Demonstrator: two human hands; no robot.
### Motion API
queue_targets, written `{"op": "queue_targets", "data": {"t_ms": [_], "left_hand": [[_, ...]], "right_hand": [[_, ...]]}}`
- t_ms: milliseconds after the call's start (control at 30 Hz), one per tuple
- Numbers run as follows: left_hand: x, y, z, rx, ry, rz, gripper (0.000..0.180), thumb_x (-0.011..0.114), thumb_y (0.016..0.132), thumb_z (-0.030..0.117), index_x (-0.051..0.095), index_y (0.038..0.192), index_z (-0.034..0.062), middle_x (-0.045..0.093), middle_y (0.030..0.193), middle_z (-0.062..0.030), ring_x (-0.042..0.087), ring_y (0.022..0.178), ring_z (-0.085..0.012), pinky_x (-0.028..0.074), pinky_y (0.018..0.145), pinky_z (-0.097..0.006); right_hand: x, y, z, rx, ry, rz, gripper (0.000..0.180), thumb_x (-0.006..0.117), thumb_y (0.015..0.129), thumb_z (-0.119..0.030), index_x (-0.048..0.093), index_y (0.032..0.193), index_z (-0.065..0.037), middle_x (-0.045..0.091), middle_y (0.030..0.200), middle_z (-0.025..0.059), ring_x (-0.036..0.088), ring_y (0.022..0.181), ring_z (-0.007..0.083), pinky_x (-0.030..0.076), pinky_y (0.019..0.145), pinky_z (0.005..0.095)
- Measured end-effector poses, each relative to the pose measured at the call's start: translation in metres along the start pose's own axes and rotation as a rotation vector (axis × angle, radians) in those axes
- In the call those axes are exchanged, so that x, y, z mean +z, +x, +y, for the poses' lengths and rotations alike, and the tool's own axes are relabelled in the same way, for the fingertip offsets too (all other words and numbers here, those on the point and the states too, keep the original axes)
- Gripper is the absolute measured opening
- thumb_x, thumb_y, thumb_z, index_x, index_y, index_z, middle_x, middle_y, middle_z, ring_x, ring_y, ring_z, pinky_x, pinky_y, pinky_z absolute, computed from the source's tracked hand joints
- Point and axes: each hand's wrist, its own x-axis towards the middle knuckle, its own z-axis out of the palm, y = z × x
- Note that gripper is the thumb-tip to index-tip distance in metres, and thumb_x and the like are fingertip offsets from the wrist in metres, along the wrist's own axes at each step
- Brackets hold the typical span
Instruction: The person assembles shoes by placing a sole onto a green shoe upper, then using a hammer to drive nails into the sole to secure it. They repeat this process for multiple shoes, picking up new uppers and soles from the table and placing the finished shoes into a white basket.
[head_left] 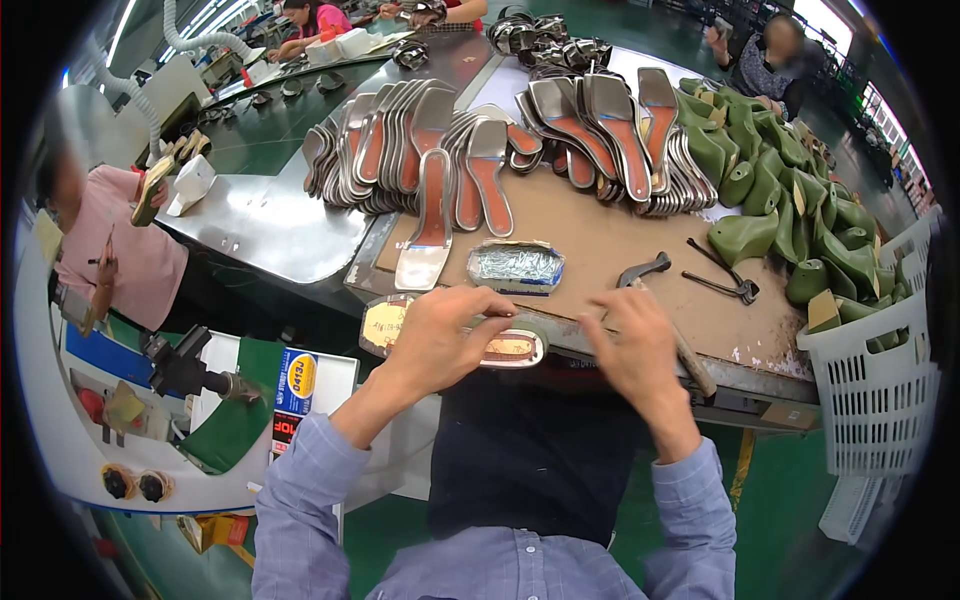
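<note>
My left hand [440, 335] is over an upturned shoe last with a tan insole [385, 325] at the bench's near edge. Its thumb and forefinger are bent together in a pinch; anything between them is too small to make out. To the right of the last's heel, my right hand [635, 345] hovers with fingers bent but apart, seemingly holding nothing. A small box of silvery nails [515, 266] sits just beyond my hands. Close by my right hand lies a hammer [690, 355], its dark head pointing away. Dark pincers [735, 285] rest farther right.
Rows of metallic-edged insoles [400, 130] stand across the bench [590, 230]. Green shoe lasts [785, 190] are heaped at right, partly in a white slotted basket [870, 370]. A white machine [190, 470] stands at lower left. A co-worker in pink [125, 240] is beyond it.
</note>
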Motion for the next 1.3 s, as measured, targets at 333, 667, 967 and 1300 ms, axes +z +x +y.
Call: {"op": "queue_targets", "data": {"t_ms": [333, 667, 967, 1300], "left_hand": [[0.017, -0.01, -0.002, -0.034, 0.061, -0.073, 0.01, 0.076, 0.084, 0.014, 0.077, 0.093, 0.0099, 0.076, 0.1, -0.0073, 0.069, 0.109, -0.0305, 0.052, 0.094, -0.041], [0.019, -0.001, 0.006, -0.221, 0.148, -0.181, 0.011, 0.077, 0.083, 0.023, 0.079, 0.091, 0.0157, 0.077, 0.103, 0.0017, 0.066, 0.114, -0.0271, 0.05, 0.095, -0.04], [0.023, -0.005, 0.002, -0.077, 0.195, -0.137, 0.01, 0.078, 0.08, 0.019, 0.08, 0.088, 0.0144, 0.076, 0.102, -0.0028, 0.069, 0.103, -0.0241, 0.052, 0.086, -0.036], [0.026, -0.01, -0.003, 0.017, 0.185, -0.039, 0.011, 0.083, 0.075, 0.018, 0.078, 0.084, 0.0144, 0.075, 0.098, -0.002, 0.069, 0.094, -0.0244, 0.054, 0.078, -0.036]], "right_hand": [[-0.032, -0.074, 0.101, 0.187, -0.211, -0.177, 0.044, 0.055, 0.099, -0.012, 0.053, 0.143, -0.02, 0.06, 0.091, 0.0117, 0.059, 0.075, 0.0274, 0.052, 0.068, 0.0396], [-0.041, -0.101, 0.041, 0.802, 0.399, -0.118, 0.043, 0.037, 0.109, -0.017, 0.038, 0.152, -0.016, 0.053, 0.067, 0.0045, 0.046, 0.052, 0.0105, 0.042, 0.051, 0.0278], [-0.056, -0.094, 0.024, 0.574, 0.342, -0.204, 0.047, 0.052, 0.103, -0.007, 0.042, 0.148, -0.011, 0.061, 0.077, 0.0153, 0.056, 0.064, 0.0205, 0.048, 0.066, 0.032], [-0.084, -0.088, -0.029, 0.213, 0.463, -0.058, 0.046, 0.066, 0.092, 0.002, 0.057, 0.138, -0.001, 0.067, 0.084, 0.0118, 0.058, 0.063, 0.0151, 0.051, 0.061, 0.0286]]}}
